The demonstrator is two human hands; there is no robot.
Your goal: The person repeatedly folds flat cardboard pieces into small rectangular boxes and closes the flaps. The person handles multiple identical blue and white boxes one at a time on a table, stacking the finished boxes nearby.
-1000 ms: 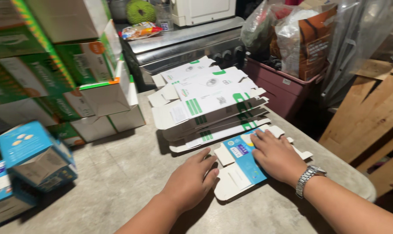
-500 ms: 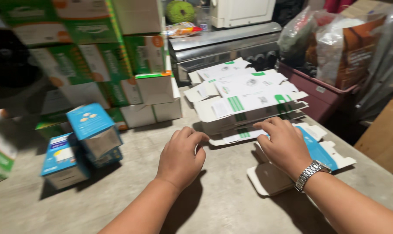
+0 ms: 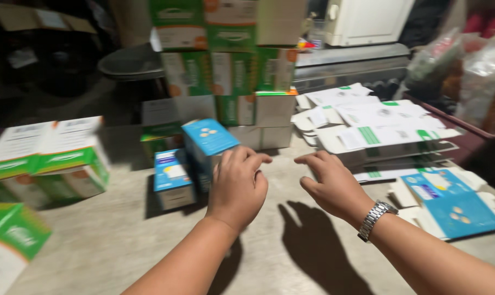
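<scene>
My left hand (image 3: 237, 186) hovers over the grey table (image 3: 111, 240), fingers loosely curled and holding nothing, close to an upright blue carton (image 3: 205, 146). A second blue carton (image 3: 171, 178) lies just left of that one. My right hand (image 3: 330, 184), with a metal watch on the wrist, is raised above the table with fingers spread and nothing in it. To its right lies a flat blue carton blank (image 3: 448, 204). Behind it is a stack of flat white-and-green carton blanks (image 3: 374, 127).
Green-and-white assembled boxes are stacked at the back centre (image 3: 231, 71) and lie at the left (image 3: 45, 158) and lower left (image 3: 10, 246). A metal appliance (image 3: 351, 65) and plastic bags (image 3: 466, 65) stand at the back right. The image is motion-blurred.
The view has swung left. Both hands lifted off the flat blue blank and the stack and moved left toward the assembled blue cartons; the blue blank stays on the table at right.
</scene>
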